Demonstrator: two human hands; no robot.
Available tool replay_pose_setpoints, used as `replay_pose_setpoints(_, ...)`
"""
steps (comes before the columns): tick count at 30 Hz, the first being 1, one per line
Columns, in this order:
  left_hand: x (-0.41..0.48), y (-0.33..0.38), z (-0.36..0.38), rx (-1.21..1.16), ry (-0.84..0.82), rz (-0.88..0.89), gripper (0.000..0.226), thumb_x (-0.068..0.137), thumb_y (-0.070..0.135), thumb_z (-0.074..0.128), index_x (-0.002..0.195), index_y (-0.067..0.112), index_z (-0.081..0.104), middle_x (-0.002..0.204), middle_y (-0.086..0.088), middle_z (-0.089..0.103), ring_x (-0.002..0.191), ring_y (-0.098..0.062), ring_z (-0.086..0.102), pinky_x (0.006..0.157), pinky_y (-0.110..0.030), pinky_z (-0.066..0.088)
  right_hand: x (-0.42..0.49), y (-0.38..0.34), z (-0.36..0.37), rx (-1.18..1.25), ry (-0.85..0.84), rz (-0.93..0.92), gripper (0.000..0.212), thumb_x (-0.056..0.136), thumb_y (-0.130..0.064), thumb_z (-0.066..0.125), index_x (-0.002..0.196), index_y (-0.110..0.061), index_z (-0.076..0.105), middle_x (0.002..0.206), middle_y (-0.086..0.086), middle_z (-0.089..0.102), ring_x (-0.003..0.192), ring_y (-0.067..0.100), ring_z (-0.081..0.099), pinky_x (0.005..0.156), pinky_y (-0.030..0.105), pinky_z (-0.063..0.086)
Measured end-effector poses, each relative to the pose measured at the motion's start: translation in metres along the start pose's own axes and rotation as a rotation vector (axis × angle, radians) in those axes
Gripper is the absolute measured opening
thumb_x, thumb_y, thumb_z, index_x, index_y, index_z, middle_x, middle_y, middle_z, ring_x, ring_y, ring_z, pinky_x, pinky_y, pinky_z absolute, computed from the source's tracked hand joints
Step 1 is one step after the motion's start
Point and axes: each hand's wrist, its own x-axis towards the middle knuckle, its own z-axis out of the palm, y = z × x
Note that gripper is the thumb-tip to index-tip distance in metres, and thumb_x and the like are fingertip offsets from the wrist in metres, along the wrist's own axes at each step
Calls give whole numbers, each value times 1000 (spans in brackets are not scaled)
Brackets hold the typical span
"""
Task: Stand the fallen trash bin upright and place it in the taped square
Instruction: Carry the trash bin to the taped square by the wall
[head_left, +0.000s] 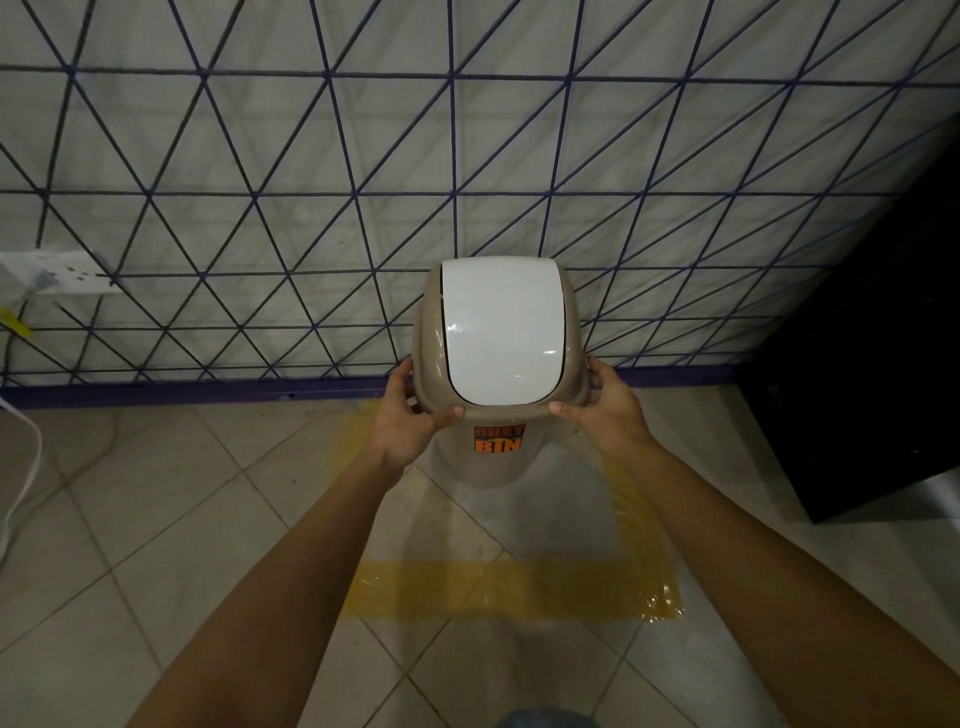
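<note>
1. A swing-lid dust bin (500, 364) stands upright inside the yellow taped square (498, 590) on the tiled floor, toward its far edge by the wall.
2. The left hand (410, 415) and right hand (605, 402) clasp its lid rim.
3. Placement looks nearly done; next comes releasing, perhaps after centring.

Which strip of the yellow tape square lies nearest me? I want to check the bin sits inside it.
The front strip, running crosswise between the forearms; the right strip and left strip run toward the wall.

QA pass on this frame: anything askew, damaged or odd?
Nothing major. The bin is upright, held at its rim by the left hand and right hand. The yellow tape square looks wrinkled at its near right corner.
</note>
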Motion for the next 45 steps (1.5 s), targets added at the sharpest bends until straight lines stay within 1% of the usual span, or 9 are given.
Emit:
replay_pose_setpoints(5,0,1,1,10,2,-2,97,70,8,78,147,23,20,125,6,46,114,-18,48,92,-36,47,3,-1,-1,-24,16,22,80,74,-8,75,142,-11,34,140,10,50,127,27,47,107,42,39)
replay_pose_setpoints(11,-2,4,3,39,9,1,96,71,8,77,147,22,20,128,4,45,115,-16,46,92,-34,46,0,0,-2,-32,-16,-25,81,71,-11,77,141,-14,36,139,9,49,127,24,47,104,33,39)
replay_pose_setpoints(15,-3,10,5,194,65,113,94,66,9,81,143,19,28,135,3,43,120,-12,41,98,-31,41,-2,-3,1,-123,-25,-72,87,64,-17,83,139,-15,40,135,11,49,123,25,48,104,40,41)
replay_pose_setpoints(17,-3,12,7,286,62,148,93,64,12,82,142,19,32,138,2,42,126,-18,40,103,-38,41,-3,-5,3,-155,-4,-84,86,64,-16,83,138,-14,41,134,11,48,123,25,47,104,39,41)
replay_pose_setpoints(20,-3,12,6,345,69,128,93,66,17,82,143,20,31,142,-4,36,130,-23,37,105,-48,39,-3,-7,5,-169,13,-80,85,64,-14,82,138,-13,41,134,11,47,123,24,46,103,34,40)
replay_pose_setpoints(28,-3,15,7,342,79,92,96,64,16,83,144,20,30,142,-5,36,130,-24,37,106,-48,38,-2,-7,6,-169,15,-67,85,65,-14,81,139,-12,39,135,10,45,124,25,45,105,37,39)
replay_pose_setpoints(35,-5,15,9,342,68,83,93,68,14,80,144,20,29,142,-5,36,130,-24,36,106,-49,38,-3,-7,7,-170,20,-69,85,66,-13,81,139,-13,39,136,10,45,123,25,45,103,32,38)
replay_pose_setpoints(40,-9,15,9,326,94,81,94,67,16,81,144,21,28,143,-5,38,131,-24,37,107,-47,37,-6,-8,7,-174,18,-77,82,66,-14,81,138,-13,40,135,11,48,123,25,47,105,40,41)
replay_pose_setpoints(45,-13,12,8,276,123,80,91,68,17,81,143,18,30,143,-4,41,130,-22,40,105,-41,40,-14,-5,7,-173,27,-84,85,70,-27,78,142,-18,33,141,10,43,129,25,41,106,44,38)
